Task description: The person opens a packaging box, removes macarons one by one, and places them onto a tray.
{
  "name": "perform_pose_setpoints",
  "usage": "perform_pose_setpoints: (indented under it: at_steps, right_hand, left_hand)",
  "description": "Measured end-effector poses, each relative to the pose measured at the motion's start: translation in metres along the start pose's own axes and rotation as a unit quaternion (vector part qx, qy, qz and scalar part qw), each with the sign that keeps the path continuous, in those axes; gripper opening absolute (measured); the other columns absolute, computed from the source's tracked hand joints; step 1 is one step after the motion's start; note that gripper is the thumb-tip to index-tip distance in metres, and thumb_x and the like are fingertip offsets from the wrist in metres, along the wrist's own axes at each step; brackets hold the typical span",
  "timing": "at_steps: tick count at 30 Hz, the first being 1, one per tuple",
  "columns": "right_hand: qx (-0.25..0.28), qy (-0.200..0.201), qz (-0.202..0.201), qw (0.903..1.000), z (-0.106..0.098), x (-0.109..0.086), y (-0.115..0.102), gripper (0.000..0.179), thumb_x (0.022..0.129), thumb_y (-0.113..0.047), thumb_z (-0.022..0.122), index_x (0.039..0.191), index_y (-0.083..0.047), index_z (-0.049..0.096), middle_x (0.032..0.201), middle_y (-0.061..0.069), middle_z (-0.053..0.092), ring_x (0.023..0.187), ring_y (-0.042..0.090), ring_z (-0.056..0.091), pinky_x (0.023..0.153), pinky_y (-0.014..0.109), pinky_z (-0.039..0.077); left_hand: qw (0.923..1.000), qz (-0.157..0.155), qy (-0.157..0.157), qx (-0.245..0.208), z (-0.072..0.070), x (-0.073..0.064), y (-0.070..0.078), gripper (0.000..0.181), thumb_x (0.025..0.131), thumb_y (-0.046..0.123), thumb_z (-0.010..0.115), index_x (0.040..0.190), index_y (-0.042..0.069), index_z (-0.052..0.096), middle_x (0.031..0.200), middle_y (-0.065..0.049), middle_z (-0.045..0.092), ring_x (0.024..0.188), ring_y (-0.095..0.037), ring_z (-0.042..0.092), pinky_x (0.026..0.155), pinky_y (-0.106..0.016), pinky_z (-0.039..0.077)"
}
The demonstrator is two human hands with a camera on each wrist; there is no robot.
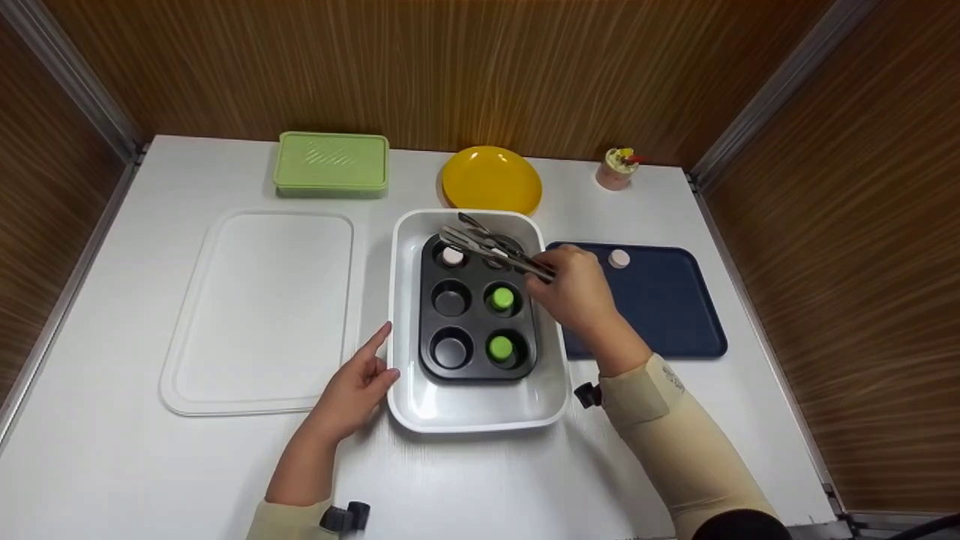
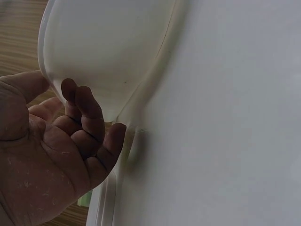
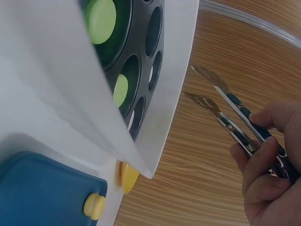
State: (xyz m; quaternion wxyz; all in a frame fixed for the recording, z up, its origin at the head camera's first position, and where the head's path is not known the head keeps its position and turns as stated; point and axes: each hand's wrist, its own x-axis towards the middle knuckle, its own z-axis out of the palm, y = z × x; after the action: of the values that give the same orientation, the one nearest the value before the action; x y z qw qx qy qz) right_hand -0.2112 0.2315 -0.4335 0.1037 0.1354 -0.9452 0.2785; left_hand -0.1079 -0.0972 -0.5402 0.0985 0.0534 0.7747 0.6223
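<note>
My right hand (image 1: 574,289) grips metal tongs (image 1: 491,250) above the far cups of a dark muffin pan (image 1: 477,315). In the right wrist view the tongs' tips stand apart with nothing between them. The pan lies inside a white basin (image 1: 405,409). Green round pieces (image 1: 501,347) sit in its near and middle right cups. A pale round piece (image 1: 452,256) is in the far left cup; another, in the far right cup, is partly hidden by the tongs. My left hand (image 1: 349,394) touches the basin's left rim with thumb and index finger extended, its other fingers loosely bent.
Right of the basin lies a navy tray (image 1: 660,307) with one pale round piece (image 1: 619,259). A white lid (image 1: 259,315) is at left. Behind stand a green lidded box (image 1: 331,165), a yellow plate (image 1: 491,180) and a small dessert cup (image 1: 616,171). Wood-grain panels enclose the table.
</note>
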Motion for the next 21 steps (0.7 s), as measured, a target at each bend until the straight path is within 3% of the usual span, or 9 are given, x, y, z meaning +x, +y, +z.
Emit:
perform_pose_setpoints:
  at_steps: [7,13,21]
  right_hand:
    - [-0.011,-0.043,0.027,0.9987,0.008,0.01,-0.003,0.012,0.09,-0.01,0.071,0.093,-0.004,0.081,0.085,0.01,0.068,0.077,0.027,0.06,0.068,0.041,0.049]
    - [-0.028,-0.055,0.025,0.9978,0.011,0.015,-0.004,0.011,0.09,-0.011,0.07,0.086,-0.006,0.079,0.079,0.008,0.062,0.071,0.026,0.054,0.064,0.04,0.043]
    - [-0.045,-0.074,0.025,0.9959,0.014,0.019,-0.004,0.013,0.09,-0.01,0.072,0.095,-0.003,0.082,0.087,0.012,0.071,0.077,0.029,0.062,0.071,0.047,0.051]
  left_hand:
    - [0.9999,-0.004,0.001,0.01,0.0,0.001,-0.003,0.07,0.102,0.004,0.069,0.165,0.01,0.039,0.079,0.0,0.052,0.069,-0.011,0.046,0.07,-0.024,0.043]
    - [1.0,-0.001,0.002,0.007,0.0,0.001,-0.003,0.069,0.102,0.003,0.069,0.164,0.009,0.04,0.079,0.001,0.052,0.069,-0.01,0.046,0.07,-0.024,0.043]
    - [1.0,-0.002,0.0,-0.002,0.0,0.001,-0.003,0.069,0.102,0.003,0.068,0.164,0.01,0.039,0.078,0.001,0.051,0.069,-0.01,0.045,0.07,-0.024,0.042]
